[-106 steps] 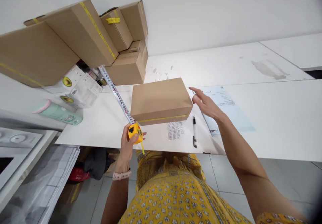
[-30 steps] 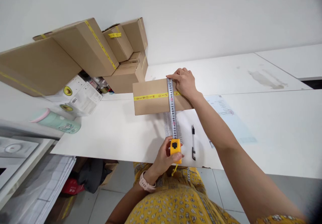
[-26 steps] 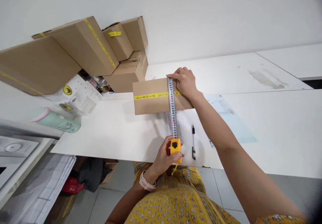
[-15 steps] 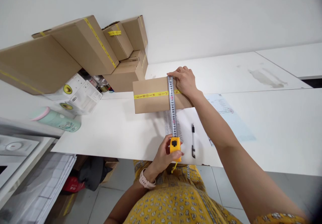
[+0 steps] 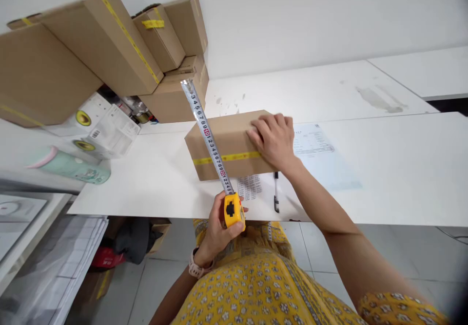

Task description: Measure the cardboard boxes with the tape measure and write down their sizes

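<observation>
Your right hand (image 5: 276, 140) has let go of the measuring blade (image 5: 208, 137) and now grips the right end of the cardboard box (image 5: 226, 140), whose yellow-taped face has turned toward you. Your left hand (image 5: 218, 223) has shifted the tape measure (image 5: 234, 211) leftward, slanting the blade, its tip now free.

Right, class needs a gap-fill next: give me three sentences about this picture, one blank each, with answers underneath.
The left hand holds a yellow-cased ____, its blade extended.
The right hand touches a cardboard box whose tape strip is coloured ____.
The mint-green bottle has a lid coloured ____.

Missing words: tape measure; yellow; pink.
</observation>
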A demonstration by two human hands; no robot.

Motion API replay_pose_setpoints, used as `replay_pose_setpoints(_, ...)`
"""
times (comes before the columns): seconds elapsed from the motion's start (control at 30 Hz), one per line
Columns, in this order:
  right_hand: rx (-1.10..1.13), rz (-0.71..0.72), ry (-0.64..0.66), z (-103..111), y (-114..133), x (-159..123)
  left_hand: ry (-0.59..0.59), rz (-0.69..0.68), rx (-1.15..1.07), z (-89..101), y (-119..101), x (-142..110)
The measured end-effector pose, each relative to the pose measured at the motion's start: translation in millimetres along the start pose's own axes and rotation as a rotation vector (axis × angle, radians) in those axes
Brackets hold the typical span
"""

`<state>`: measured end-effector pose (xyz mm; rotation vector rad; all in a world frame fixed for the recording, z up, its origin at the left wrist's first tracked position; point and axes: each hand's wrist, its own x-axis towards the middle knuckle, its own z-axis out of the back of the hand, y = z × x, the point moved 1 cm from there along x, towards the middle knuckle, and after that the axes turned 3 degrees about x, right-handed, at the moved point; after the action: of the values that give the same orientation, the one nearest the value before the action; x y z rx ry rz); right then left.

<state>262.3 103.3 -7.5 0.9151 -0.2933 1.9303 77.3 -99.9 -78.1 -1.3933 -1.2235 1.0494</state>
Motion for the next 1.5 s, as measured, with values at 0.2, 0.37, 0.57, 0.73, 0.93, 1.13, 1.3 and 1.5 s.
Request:
replay_pose_setpoints(0.2,0.092,0.077,0.021,14,15,-71,0.091,0.121,0.066,2.8,8,-12)
replay_pose_setpoints(0.37,0.571,-0.289,-0.125,48,0,-62,0.279,0.203,0.354,-0.9,0,-11)
replay_pose_setpoints(0.57,0.958,-0.574,-0.233,80,-15,-47,0.393,0.107,0.699,-4.2,0,-15)
replay_pose_setpoints(0.73,0.951,-0.619,-0.226,83,-5,-77,0.340,0.166,0.696,-1.9,6,-23)
replay_pose_setpoints(0.93,0.936,-0.510,0.080,71,53,-136,0.165,0.100,0.548,-7.4,8,-15)
replay_pose_setpoints(1.13,0.644,-0.460,-0.017,58,60,-168,0.133,-0.395,0.710,-7.1,-8,1)
replay_pose_setpoints(1.3,0.306,-0.829,0.129,30,19,-180,-0.061,-0.754,0.952,10.0,-59,34)
replay_pose_setpoints(1.5,0.077,-0.679,0.409,-2,3,-176,-0.246,-0.731,1.299,27.8,-91,115)
